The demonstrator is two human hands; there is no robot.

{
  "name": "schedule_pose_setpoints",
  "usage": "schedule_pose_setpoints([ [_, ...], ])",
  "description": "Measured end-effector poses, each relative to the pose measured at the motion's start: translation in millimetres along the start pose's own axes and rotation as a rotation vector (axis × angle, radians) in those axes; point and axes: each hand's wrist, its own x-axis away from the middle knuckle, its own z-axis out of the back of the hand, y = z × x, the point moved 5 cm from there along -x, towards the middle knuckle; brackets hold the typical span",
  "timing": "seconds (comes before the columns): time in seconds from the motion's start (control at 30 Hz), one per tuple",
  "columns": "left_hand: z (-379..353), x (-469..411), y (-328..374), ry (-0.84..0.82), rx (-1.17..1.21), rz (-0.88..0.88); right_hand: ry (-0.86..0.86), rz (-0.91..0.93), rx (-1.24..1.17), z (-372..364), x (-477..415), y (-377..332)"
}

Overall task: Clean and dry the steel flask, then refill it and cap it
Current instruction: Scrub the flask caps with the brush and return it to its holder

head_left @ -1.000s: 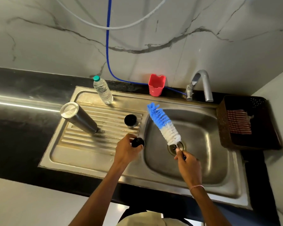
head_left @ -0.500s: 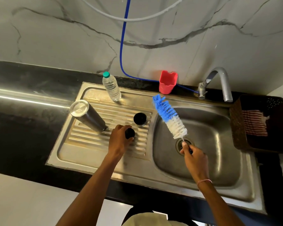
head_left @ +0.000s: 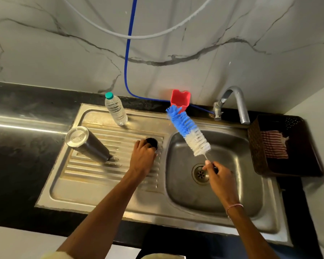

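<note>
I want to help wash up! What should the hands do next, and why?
Probably lift the black cup to the brush: the left hand reaches it on the drainboard, and the right hand holds the brush ready above the sink.

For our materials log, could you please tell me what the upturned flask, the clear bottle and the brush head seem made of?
Flask: likely steel; shiny, reflective base, darker brushed-looking body.
Clear bottle: thin transparent plastic, ribbed walls, teal cap.
Brush head: probably synthetic bristles, blue then white, fluffy and matte, on a thin wire stem.
</note>
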Motion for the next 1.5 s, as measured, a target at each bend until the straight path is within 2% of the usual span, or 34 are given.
schedule_pose_setpoints([
  [0.1, 10, -2, -1, 0.039, 0.102, 0.084, 0.024, 0.098, 0.045, 23, -10, -20],
  [0.23, 33, -8, -4, 0.161, 0.305, 0.199, 0.215, 0.317, 0.207, 74, -38, -65],
  [0.37, 57, -19, -4, 0.225, 0.44, 0.278, 0.318, 0.441, 0.613, 125, -81, -134],
  [0.47, 69, -22, 2, 0.229, 0.485, 0.331, 0.276, 0.476, 0.939, 132, -111, -181],
  [0.63, 81, -13, 10, 0.274, 0.601, 0.389, 0.162, 0.714, 1.187, 102, -134, -247],
  [0.73, 81, -5, 8, 0.277, 0.664, 0.445, 0.109, 0.77, 1.333, 75, -146, -267],
  [0.97, 78, 7, 2, 0.285, 0.757, 0.508, 0.105, 0.777, 1.382, 49, -159, -268],
  [1.17, 84, 5, 5, 0.301, 0.774, 0.506, 0.146, 0.763, 1.372, 77, -151, -278],
  [1.4, 93, 1, 16, 0.307, 0.788, 0.484, 0.242, 0.873, 1.272, 119, -123, -287],
  [1.5, 97, 1, 21, 0.311, 0.794, 0.48, 0.305, 0.86, 1.235, 134, -114, -284],
])
